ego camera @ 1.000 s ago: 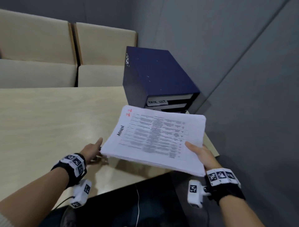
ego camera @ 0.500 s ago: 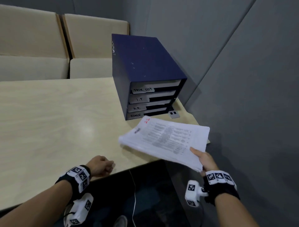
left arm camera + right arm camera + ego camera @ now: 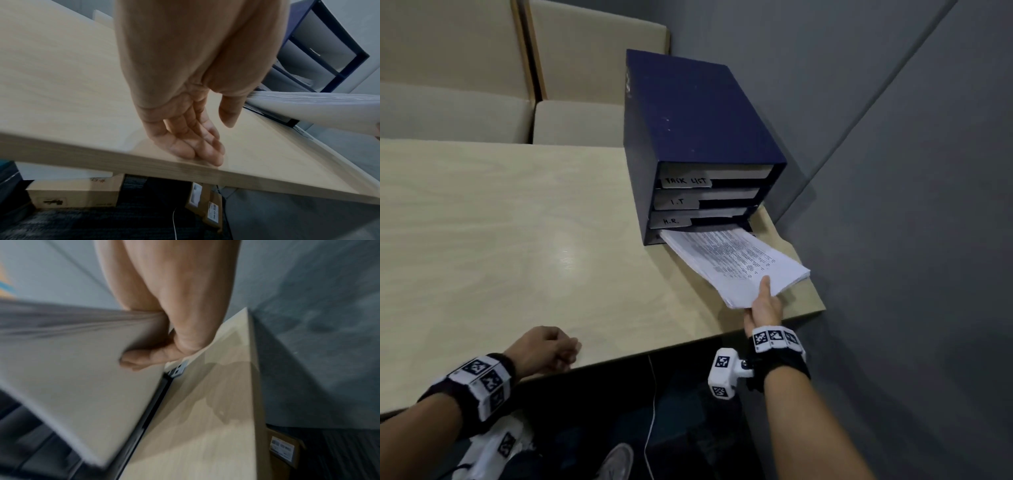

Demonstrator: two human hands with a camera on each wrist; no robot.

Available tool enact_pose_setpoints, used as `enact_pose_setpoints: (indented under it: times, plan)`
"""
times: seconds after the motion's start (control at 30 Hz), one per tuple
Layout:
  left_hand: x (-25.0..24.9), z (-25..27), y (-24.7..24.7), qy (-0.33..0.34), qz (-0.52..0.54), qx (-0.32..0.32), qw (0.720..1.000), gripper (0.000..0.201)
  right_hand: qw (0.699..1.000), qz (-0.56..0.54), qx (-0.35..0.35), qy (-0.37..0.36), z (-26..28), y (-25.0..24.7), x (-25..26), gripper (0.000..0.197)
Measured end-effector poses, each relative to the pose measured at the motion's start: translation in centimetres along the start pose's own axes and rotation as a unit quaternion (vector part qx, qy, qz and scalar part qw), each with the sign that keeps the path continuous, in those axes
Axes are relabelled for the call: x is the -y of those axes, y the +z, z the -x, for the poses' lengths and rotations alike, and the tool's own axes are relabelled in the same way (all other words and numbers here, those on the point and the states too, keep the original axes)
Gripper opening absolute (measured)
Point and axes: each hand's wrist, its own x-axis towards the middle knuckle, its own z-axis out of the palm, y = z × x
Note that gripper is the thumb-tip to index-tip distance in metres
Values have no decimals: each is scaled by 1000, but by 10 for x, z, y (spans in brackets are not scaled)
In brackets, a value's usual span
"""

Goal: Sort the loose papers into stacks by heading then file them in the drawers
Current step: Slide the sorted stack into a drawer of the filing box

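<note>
At drawer, right hand point(image 3: 765, 305) grips papers point(image 3: 736, 263).

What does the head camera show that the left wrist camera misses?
Only the head view shows the drawer labels, such as TASK LIST, and the right hand pinching the paper stack. Only the left wrist view shows the left hand's relaxed fingers and cardboard boxes under the table. Both show the table, blue drawer unit and papers.

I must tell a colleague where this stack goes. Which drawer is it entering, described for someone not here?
On the table's far right corner stands a dark blue drawer unit. The right hand feeds the paper stack into its bottom slot, directly under the drawer labelled H.R.; its own label is hidden by the papers.
</note>
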Motion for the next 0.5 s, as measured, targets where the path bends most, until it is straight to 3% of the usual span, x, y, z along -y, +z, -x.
enact_pose_setpoints:
  times: [0.17, 0.23, 0.4, 0.43, 0.5]
  plan:
    - [16, 12, -32, -3, 49, -43, 998, 22, 987, 58, -147, -26, -17, 66, -13, 45]
    - [29, 18, -49, -13, 89, -63, 994, 22, 981, 97, -169, -21, -24, 86, -17, 44]
    - [61, 29, -82, -6, 93, -96, 991, 23, 971, 219, -64, 70, -54, 127, -26, 38]
    - [65, 30, -87, -4, 93, -102, 990, 24, 955, 284, -51, 69, -56, 136, -25, 37]
    - [71, 32, -95, -4, 99, -110, 989, 26, 894, 445, -10, 47, -71, 144, -29, 32]
